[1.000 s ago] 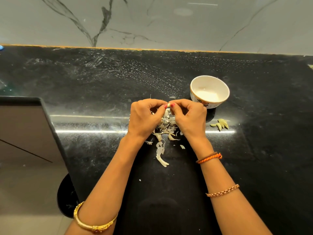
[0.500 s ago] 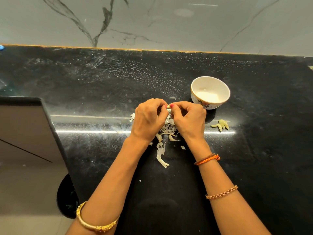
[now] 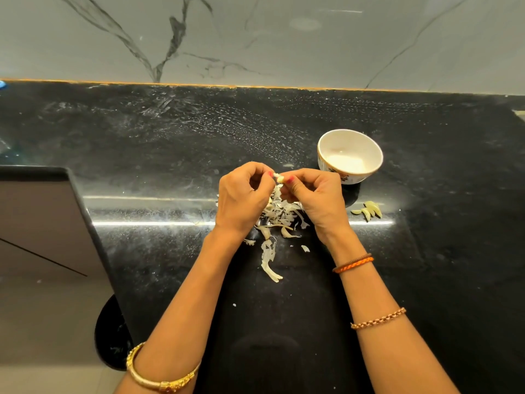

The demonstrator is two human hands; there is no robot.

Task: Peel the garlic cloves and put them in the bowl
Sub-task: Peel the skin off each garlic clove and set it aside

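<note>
Since the earlier frame the two hands have drawn slightly apart, and the garlic clove (image 3: 279,178) now shows in the small gap between them. The left hand (image 3: 243,201) pinches one end of it with curled fingers, and the right hand (image 3: 315,198) pinches the other end between thumb and forefinger, above the pile of peels (image 3: 279,214) lying mid-worktop. A long strip of skin (image 3: 270,261) trails from the pile toward the near edge.

The bowl (image 3: 350,155) stands just beyond the right hand, toward the back edge of the black worktop (image 3: 170,143); what it holds cannot be made out. A few peeled cloves (image 3: 369,211) lie on the stone right of the right hand, near the bowl but apart from it. Bare worktop runs wide to the left, to the back edge under the marble wall (image 3: 255,38), and to the right. At the left the worktop's edge cuts in diagonally.
</note>
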